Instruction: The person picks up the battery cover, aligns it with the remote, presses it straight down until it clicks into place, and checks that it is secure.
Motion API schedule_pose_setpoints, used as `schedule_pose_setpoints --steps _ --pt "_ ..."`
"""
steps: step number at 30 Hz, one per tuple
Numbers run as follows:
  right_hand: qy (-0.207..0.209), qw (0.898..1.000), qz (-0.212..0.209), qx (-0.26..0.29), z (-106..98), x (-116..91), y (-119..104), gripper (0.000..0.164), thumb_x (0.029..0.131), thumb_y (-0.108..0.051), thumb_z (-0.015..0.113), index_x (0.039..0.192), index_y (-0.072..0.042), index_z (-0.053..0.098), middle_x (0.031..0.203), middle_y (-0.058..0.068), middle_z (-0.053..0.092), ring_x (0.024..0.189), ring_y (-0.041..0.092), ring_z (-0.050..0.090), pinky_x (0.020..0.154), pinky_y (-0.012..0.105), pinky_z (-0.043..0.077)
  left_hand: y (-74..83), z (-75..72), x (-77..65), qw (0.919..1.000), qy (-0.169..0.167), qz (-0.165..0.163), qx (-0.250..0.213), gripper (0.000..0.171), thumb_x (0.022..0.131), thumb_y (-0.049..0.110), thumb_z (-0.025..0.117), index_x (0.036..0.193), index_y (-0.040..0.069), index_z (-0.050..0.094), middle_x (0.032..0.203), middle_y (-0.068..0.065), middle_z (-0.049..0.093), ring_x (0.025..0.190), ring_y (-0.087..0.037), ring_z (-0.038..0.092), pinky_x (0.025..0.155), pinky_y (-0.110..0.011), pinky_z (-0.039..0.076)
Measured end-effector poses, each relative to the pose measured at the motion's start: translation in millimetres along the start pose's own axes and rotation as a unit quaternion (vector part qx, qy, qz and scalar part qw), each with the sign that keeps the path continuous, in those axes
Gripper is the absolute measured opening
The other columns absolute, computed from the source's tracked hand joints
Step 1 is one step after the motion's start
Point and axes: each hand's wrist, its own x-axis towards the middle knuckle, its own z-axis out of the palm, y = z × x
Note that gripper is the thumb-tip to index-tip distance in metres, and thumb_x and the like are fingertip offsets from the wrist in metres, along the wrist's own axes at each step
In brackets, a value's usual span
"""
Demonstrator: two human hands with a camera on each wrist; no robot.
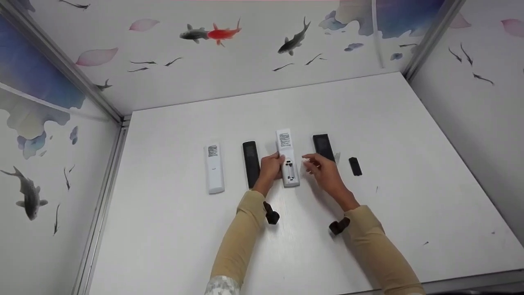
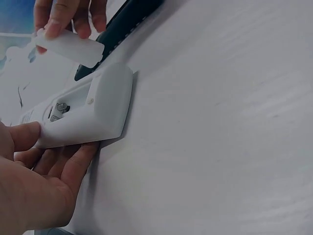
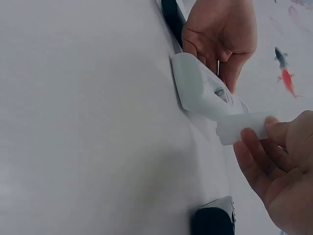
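A white remote control (image 1: 285,141) lies back side up on the table, its battery compartment uncovered. Metal springs (image 2: 61,107) show inside the compartment. My left hand (image 1: 270,167) grips the remote from its left side, the thumb on the near edge and the fingers around the side and below in the left wrist view. Just to the right, my right hand (image 1: 327,174) pinches a white battery cover (image 3: 244,127) between thumb and fingers. The cover (image 2: 73,48) is held in the air, apart from the remote.
Another white remote (image 1: 215,172) lies at the left, with a black remote (image 1: 250,159) beside it. Behind the right hand lies a second black remote (image 1: 323,145). A small black cover (image 1: 355,166) lies farther right. Printed walls (image 1: 229,82) border the white table (image 1: 163,229).
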Motion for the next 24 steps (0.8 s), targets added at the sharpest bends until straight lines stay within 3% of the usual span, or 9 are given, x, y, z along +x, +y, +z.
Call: schedule_pose_setpoints --steps 7,12,16,20,24 --pt "0.007 1.000 0.001 0.031 10 13 -8 0.025 0.096 -0.010 0.065 0.120 -0.008 0.072 0.103 0.014 0.067 0.085 0.021 0.067 0.071 0.024 0.057 2.4 0.9 -3.0 0.9997 -0.023 0.003 0.013 0.043 0.101 0.019 0.059 0.144 0.012 0.054 0.124 -0.013 0.071 0.103 -0.019 0.070 0.084 -0.033 0.058" --pt "0.020 1.000 -0.004 0.017 19 16 -14 0.028 0.095 -0.010 0.067 0.123 -0.006 0.071 0.099 0.015 0.071 0.091 0.024 0.067 0.069 0.020 0.053 1.4 -1.6 -4.1 0.9992 -0.022 0.017 0.030 0.042 0.101 0.019 0.058 0.143 0.011 0.055 0.124 -0.014 0.071 0.094 -0.014 0.067 0.079 -0.030 0.056" --pt "0.038 0.999 0.001 0.025 22 21 -15 0.024 0.093 -0.007 0.070 0.116 -0.003 0.069 0.097 0.016 0.072 0.087 0.025 0.067 0.067 0.018 0.052 0.6 -2.0 -3.8 0.9983 -0.025 0.030 0.043 0.042 0.101 0.020 0.059 0.142 0.011 0.055 0.125 -0.013 0.070 0.090 -0.012 0.064 0.075 -0.026 0.054" --pt "0.029 0.999 -0.003 0.019 22 28 -15 0.015 0.092 -0.008 0.070 0.106 -0.003 0.069 0.099 0.015 0.073 0.089 0.024 0.067 0.070 0.021 0.052 -0.1 -2.1 -3.6 0.9977 -0.028 0.038 0.048 0.043 0.101 0.020 0.059 0.143 0.011 0.053 0.129 -0.013 0.069 0.095 -0.012 0.064 0.079 -0.027 0.055" --pt "0.004 1.000 -0.003 -0.004 23 36 -15 0.014 0.094 -0.010 0.069 0.106 -0.005 0.069 0.102 0.013 0.073 0.094 0.024 0.066 0.078 0.029 0.051 -1.6 -2.7 -4.0 0.9961 -0.026 0.054 0.065 0.043 0.101 0.020 0.058 0.143 0.012 0.054 0.131 -0.011 0.068 0.099 -0.013 0.063 0.081 -0.028 0.054"
